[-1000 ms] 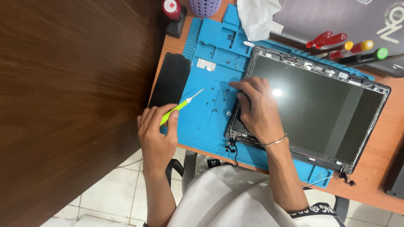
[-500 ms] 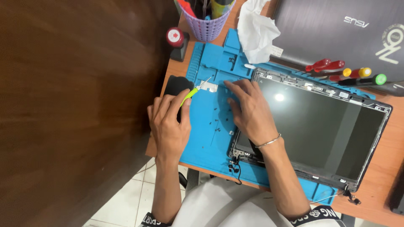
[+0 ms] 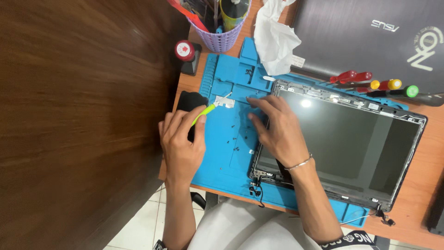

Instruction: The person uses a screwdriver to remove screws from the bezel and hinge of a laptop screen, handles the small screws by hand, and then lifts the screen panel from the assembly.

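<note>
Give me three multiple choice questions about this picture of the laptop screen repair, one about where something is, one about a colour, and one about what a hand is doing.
1. Where is the purple basket?
A. at the mat's far end, beside the white cloth
B. on the screen
C. on the floor

2. What colour is the mat?
A. red
B. blue
C. grey

3. What is the left hand doing?
A. lying flat and empty
B. lifting the screen
C. holding a green-handled tool

Answers: 1 A, the basket stands past the mat's far end, next to the cloth. 2 B, the mat under the screen is blue. 3 C, the fingers grip the tool, tip by a small metal piece.
</note>
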